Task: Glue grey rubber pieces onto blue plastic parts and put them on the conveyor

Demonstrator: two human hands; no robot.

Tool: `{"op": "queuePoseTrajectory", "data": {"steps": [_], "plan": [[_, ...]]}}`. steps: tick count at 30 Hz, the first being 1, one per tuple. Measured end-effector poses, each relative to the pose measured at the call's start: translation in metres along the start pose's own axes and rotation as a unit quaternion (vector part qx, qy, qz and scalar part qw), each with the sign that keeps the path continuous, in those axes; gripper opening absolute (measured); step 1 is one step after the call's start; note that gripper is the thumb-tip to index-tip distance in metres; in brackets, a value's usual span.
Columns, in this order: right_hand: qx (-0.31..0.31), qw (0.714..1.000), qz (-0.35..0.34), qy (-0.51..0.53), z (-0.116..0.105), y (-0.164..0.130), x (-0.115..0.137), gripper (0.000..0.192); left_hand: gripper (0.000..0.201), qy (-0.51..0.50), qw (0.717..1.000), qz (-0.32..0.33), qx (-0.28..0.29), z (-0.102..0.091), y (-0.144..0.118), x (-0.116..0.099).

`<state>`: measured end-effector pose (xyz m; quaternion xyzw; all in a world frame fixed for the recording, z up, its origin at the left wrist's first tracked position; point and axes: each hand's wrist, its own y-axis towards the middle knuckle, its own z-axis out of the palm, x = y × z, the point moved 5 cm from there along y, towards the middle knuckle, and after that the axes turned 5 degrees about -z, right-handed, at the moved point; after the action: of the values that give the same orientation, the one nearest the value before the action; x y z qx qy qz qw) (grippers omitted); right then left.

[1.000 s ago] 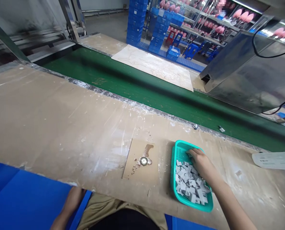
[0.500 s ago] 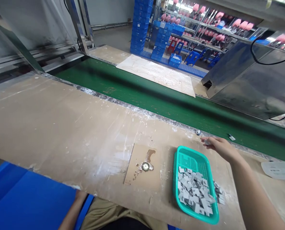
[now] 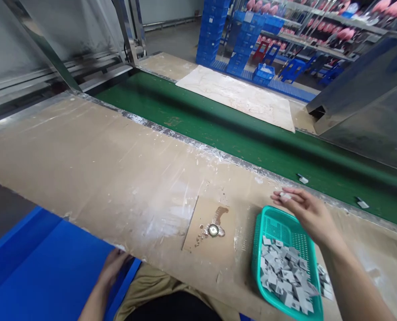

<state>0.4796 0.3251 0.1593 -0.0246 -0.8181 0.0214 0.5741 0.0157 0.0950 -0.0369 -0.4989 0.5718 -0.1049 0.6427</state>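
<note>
My right hand (image 3: pixel 305 211) is closed in a pinch on a small light grey piece (image 3: pixel 285 195), just above the far rim of a green plastic basket (image 3: pixel 257 249). Inside the basket lies a heap of similar grey-white pieces (image 3: pixel 285 272), angular and block-like. A few more pieces (image 3: pixel 325 285) sit on the table beside its right side, partly behind my forearm. My left hand (image 3: pixel 113 267) is low at the table's near edge, by a blue bin (image 3: pixel 51 263); its fingers are partly hidden, so its grip is unclear.
A cardboard square (image 3: pixel 198 236) carries a small round dish-like object (image 3: pixel 213 230) and wet brown stains. Beyond the worktable (image 3: pixel 101 165) runs a green conveyor belt (image 3: pixel 198 113) with two small pieces on it, one being a grey piece (image 3: pixel 303 179). A metal housing (image 3: pixel 368 111) stands at right.
A piece that lay at the belt's near edge is now on the belt. My right hand has come nearer the basket, still pinching a piece. My left hand shows more; the view has shifted.
</note>
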Motion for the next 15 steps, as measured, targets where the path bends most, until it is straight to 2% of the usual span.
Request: {"op": "queuePoseTrajectory", "data": {"steps": [4, 7, 10, 13, 15], "plan": [[0.099, 0.995, -0.016, -0.027, 0.063, -0.056, 0.014, 0.041, 0.025, -0.052, 0.998, -0.042, 0.023, -0.024, -0.019, 0.005], [0.154, 0.981, -0.056, -0.106, 0.098, -0.078, 0.016, 0.03, 0.035, -0.067, 0.995, -0.058, 0.044, -0.038, -0.038, -0.001], [0.167, 0.952, -0.145, -0.21, 0.118, -0.085, 0.022, 0.016, 0.043, -0.066, 0.993, -0.054, 0.079, -0.041, -0.06, -0.015], [0.195, 0.923, -0.228, -0.24, 0.132, -0.089, 0.026, 0.021, 0.046, -0.064, 0.992, -0.039, 0.102, -0.034, -0.08, -0.029], [0.219, 0.909, -0.255, -0.245, 0.138, -0.092, 0.025, 0.027, 0.046, -0.069, 0.99, -0.034, 0.116, -0.025, -0.09, -0.037]]}}
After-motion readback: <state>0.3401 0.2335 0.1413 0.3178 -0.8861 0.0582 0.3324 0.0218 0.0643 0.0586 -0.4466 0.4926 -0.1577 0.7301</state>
